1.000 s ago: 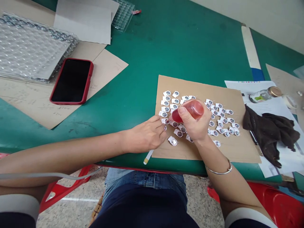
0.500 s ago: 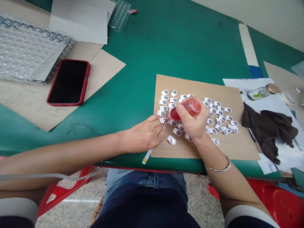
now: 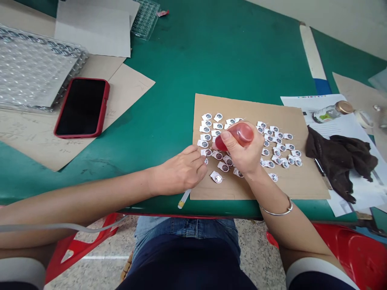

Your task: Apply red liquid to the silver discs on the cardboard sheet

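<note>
My right hand (image 3: 246,151) is wrapped around a soft-looking red squeeze bottle (image 3: 236,136), tilted with its narrow end down and to the left. That end is near a small round part on a white tag (image 3: 206,152) by my left fingertips. My left hand (image 3: 184,169) is closed, thumb and fingers pinched at the tag's edge; whatever sits between them is hidden. A pale stick with a yellowish end (image 3: 184,198) pokes out from beneath the left hand, and I cannot tell whether it is held. Several similar tagged parts (image 3: 216,177) lie on the brown cardboard (image 3: 290,189).
A phone in a red case (image 3: 81,106) and clear bubbled plastic trays (image 3: 33,68) lie at left on paper sheets. On the right are a dark cloth (image 3: 338,161), a pen (image 3: 322,173) and a small glass jar (image 3: 332,112). A grey cable (image 3: 75,227) crosses my left forearm.
The whole view has shifted slightly, so things sit a little further left. Both hands and the red bottle keep nearly the same place over the cardboard.
</note>
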Available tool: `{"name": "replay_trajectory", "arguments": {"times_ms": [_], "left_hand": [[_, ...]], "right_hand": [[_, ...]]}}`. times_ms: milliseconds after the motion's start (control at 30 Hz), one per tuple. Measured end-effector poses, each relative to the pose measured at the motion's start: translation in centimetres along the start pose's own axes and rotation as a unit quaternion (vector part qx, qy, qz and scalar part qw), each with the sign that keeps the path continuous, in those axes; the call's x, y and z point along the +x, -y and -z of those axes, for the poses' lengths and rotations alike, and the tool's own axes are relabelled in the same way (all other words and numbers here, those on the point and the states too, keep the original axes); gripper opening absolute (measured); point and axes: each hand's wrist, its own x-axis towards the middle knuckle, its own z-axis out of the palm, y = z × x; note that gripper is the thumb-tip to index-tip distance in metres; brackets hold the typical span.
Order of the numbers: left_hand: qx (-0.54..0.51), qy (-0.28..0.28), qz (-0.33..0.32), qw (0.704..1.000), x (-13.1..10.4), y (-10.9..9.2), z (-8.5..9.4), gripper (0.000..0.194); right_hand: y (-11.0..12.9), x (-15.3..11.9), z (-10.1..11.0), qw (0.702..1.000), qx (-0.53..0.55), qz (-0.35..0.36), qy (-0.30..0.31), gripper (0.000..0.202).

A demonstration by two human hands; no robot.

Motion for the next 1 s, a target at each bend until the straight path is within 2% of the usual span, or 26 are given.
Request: {"name": "replay_trajectory", "arguments": {"times_ms": [433,800,1000], "left_hand": [[-0.014,-0.003,0.003,1.000,0.1,-0.1,-0.1,0.026],[-0.051,-0.012,0.028,0.998,0.2,0.4,-0.1,0.026],[-0.126,-0.054,0.076,0.988,-0.1,1.0,-0.3,0.017]], "right_hand": [[0.0,0.1,0.3,0.999,-0.031,0.033,0.006,0.025],[0.3,-0.2,0.4,0.995,-0.014,0.098,0.012,0.021],[0.0,-0.3,1.1,0.999,0.028,0.041,-0.021,0.020]]}}
